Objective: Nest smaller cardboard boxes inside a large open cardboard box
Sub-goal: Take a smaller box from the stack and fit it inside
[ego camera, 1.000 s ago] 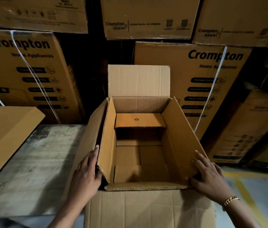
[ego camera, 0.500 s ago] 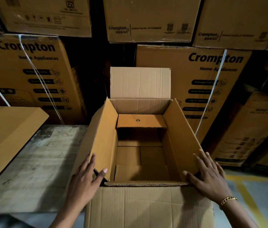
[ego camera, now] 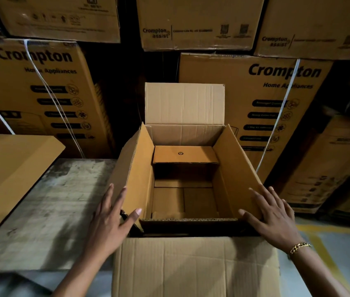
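**Q:** What sits in the middle?

**A:** One large box (ego camera: 195,264) of pale cardboard, open at the top. Its far flap stands upright and its near flap hangs down toward the viewer.

**Q:** Where is the box being nested?

**A:** One small box (ego camera: 229,168), a darker orange, sits inside the large box and is also open. Two of its flaps rise above the large box's rim, one on the left and one on the right. A third flap, at the far end, is folded inward and lies level.

**Q:** And the hands?

**A:** There are two bare hands, both at the near end of the large box. The left hand (ego camera: 107,221) lays straight, widely spread fingers on the outer face of the left flap, with its thumb on the inner face. The right hand (ego camera: 274,219) does the same on the right flap, fingers fanned flat and thumb by the near corner. One gold bracelet (ego camera: 300,247) circles the right wrist.

**Q:** What surrounds the large box?

**A:** Behind it are stacked printed cartons (ego camera: 255,93), at least six, some bound with white straps (ego camera: 287,86). To its left is one wooden platform (ego camera: 51,211), and further left one flat cardboard sheet (ego camera: 8,168).
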Motion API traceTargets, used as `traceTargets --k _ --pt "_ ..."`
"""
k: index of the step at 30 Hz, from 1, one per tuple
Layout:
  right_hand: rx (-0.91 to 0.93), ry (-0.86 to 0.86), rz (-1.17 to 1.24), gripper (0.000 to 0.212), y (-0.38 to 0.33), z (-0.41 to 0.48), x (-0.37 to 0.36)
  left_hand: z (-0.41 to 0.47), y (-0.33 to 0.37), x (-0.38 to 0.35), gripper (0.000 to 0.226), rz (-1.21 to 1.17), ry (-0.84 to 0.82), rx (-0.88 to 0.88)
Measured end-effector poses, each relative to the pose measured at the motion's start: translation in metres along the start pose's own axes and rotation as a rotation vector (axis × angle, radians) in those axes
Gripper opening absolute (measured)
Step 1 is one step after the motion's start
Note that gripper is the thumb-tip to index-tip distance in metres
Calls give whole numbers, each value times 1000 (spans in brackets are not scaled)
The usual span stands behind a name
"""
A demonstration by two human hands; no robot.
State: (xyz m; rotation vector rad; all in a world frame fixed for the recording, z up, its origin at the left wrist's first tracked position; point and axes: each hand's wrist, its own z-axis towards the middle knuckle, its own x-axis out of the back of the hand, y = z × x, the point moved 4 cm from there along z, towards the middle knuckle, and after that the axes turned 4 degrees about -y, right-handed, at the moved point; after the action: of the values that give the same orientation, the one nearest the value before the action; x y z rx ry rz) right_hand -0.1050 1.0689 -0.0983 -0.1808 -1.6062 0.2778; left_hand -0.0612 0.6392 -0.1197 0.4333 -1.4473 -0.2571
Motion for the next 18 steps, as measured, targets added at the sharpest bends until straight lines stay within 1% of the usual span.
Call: traceTargets --k 4,8,11,15,18 --pt "14 -9 5 100 -3 10 6 6 2 -3 94 -17 -12 -23" --pt "19 -8 24 97 -1 16 9 11 1 -5 90 -18 -12 -18" --pt "31 -26 -5 93 -2 17 10 13 3 -6 90 12 -2 -31" --pt "77 20 -113 87 -15 16 13 16 9 -4 88 113 37 -81" --pt "141 -46 -142 84 -36 23 9 21 19 -2 84 230 62 -160"
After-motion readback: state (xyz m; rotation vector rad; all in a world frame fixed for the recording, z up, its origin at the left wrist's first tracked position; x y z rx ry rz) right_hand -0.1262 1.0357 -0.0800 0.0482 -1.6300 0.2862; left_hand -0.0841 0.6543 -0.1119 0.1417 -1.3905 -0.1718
